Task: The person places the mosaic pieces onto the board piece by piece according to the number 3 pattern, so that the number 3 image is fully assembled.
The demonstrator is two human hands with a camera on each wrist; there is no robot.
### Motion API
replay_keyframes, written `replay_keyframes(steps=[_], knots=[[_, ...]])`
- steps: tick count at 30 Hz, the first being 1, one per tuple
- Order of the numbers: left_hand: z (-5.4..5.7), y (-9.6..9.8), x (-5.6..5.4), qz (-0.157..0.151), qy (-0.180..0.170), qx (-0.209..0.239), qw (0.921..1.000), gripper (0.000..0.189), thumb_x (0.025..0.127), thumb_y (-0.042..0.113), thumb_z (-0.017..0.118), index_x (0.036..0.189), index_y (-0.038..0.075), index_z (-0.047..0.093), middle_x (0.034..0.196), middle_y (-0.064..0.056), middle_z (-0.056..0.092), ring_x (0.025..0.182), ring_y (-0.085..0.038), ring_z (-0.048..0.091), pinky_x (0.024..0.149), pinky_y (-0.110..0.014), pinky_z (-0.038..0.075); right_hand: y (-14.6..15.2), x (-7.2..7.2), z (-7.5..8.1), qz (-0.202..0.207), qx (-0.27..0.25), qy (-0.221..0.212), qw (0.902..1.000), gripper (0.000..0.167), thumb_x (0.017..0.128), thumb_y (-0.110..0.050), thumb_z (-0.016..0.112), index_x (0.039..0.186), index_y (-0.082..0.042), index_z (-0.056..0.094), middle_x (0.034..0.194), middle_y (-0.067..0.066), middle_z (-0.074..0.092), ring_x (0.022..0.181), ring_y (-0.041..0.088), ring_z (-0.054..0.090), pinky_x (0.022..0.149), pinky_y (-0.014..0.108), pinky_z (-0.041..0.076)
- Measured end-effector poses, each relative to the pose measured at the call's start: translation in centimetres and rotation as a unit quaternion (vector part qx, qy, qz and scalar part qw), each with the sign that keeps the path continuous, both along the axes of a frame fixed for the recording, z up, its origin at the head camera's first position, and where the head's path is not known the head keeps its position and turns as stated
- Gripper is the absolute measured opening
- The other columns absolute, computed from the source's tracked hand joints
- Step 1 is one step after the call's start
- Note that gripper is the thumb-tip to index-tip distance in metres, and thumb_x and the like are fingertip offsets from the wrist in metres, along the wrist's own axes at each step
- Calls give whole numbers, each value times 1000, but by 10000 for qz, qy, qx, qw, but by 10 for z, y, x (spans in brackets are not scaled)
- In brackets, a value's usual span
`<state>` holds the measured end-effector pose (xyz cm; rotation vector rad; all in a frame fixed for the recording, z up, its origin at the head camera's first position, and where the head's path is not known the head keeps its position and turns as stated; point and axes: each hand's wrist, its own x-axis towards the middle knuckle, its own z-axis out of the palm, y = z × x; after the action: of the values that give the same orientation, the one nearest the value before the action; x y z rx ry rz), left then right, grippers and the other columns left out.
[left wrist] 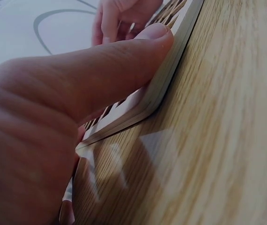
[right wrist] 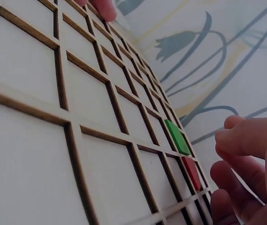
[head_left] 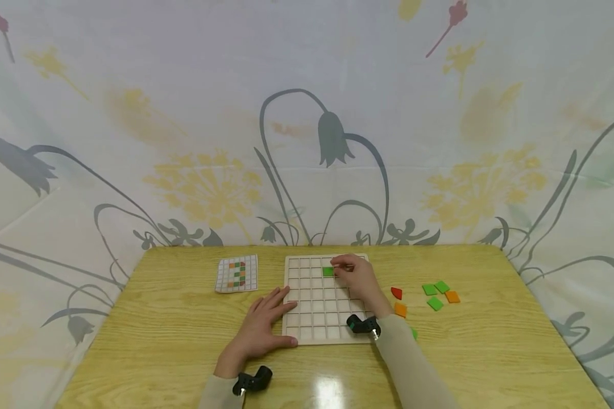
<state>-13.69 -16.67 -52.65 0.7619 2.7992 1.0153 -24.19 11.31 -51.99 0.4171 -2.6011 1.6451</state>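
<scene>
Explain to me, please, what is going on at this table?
A person is working on a wooden grid board. The left grip rests along its left edge, spread out. The right grip is over the far right part, seemingly holding nothing, close to a green tile and a red piece already in the grid. More pieces in red, orange and green lie loose to the right; a patterned card lies to the left.

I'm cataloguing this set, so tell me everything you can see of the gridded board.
The gridded board looks like pale wood and lies flat on the table. Raised strips with dark sides form its compartments. A green tile and a red piece sit in neighbouring ones near its far edge. The left hand touches it around its near left corner; the right hand is above its far right part.
</scene>
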Motion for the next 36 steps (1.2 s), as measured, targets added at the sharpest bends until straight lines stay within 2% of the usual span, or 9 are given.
replay_keyframes(steps=[5,12,18,23,29,36], knots=[[0,0,0,-50,-61,56,10000,78,79,51,78,144,15,56,162,-7,28,150,-30,17,115,-62,12,9,7,3,8,258,127,9996,17,92,-4,70,108,-6,75,105,8,70,89,23,65,76,37,53],[1,1,2,-28,-111,42,9999,77,79,51,78,143,15,56,162,-7,28,150,-30,17,115,-62,11,21,17,6,-116,279,-105,9995,17,95,-9,68,110,-8,75,105,6,70,89,21,64,76,35,53],[0,0,2,6,-93,29,10000,77,79,51,78,143,15,56,162,-7,28,150,-30,17,115,-62,12,34,27,10,-236,430,-92,9988,16,97,-8,65,110,-6,75,106,8,69,92,23,63,75,34,53],[0,-1,1,-2,-36,0,10000,78,79,51,78,144,15,56,162,-7,28,150,-30,17,115,-62,13,50,36,14,-274,707,22,9971,17,98,-8,63,111,-4,74,108,10,69,92,24,63,77,35,53],[0,-1,-1,-23,3,36,10000,78,78,51,79,143,14,56,162,-7,28,150,-31,17,114,-63,13,73,45,12,-385,982,246,9941,14,97,-9,65,106,-7,75,104,6,70,89,20,64,76,33,54],[0,-1,0,23,8,26,10000,77,78,51,78,143,15,56,162,-6,28,150,-29,17,115,-62,12,101,63,7,-288,971,431,9939,12,95,-6,67,104,-5,75,102,6,70,85,17,62,72,28,53]])
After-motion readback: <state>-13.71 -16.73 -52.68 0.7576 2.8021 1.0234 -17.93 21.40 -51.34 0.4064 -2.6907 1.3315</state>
